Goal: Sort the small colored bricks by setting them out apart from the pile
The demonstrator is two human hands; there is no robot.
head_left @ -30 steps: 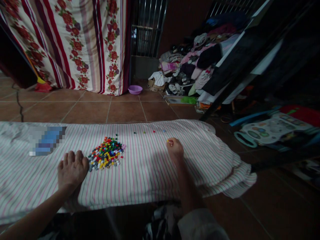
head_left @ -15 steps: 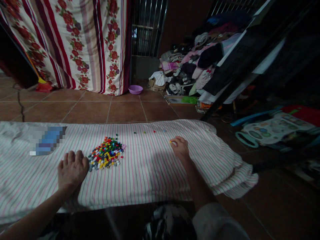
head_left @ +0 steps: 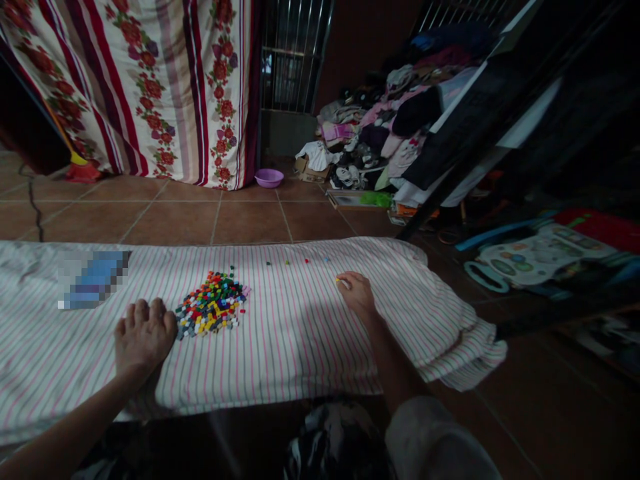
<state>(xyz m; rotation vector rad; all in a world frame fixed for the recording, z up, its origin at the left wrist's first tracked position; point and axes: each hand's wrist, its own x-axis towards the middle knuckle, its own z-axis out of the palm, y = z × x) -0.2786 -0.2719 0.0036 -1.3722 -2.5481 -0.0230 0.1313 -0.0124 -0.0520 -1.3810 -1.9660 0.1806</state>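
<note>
A heap of small coloured blocks (head_left: 213, 303) lies on the striped cloth (head_left: 280, 347). My left hand (head_left: 145, 333) rests palm down on the cloth against the heap's left side, fingers a little apart and holding nothing. Farther right, my right hand (head_left: 356, 293) pinches a small yellow block (head_left: 338, 279) between thumb and fingertips, just over or on the cloth. Beyond it, single blocks are spaced out in a row: a blue one (head_left: 327, 259), a red one (head_left: 307, 261), a yellow-green one (head_left: 287, 263) and a dark green one (head_left: 269, 263).
A blurred-out blue item (head_left: 97, 280) lies at the cloth's left. Past the cloth are a purple basin (head_left: 269, 178), a floral curtain (head_left: 170, 93) and a pile of clothes (head_left: 380, 127). A colourful plastic item (head_left: 530, 257) stands at the right.
The view has shifted slightly. My right hand has moved a little to the left and up, still pinching the yellow block. My left hand stays by the heap.
</note>
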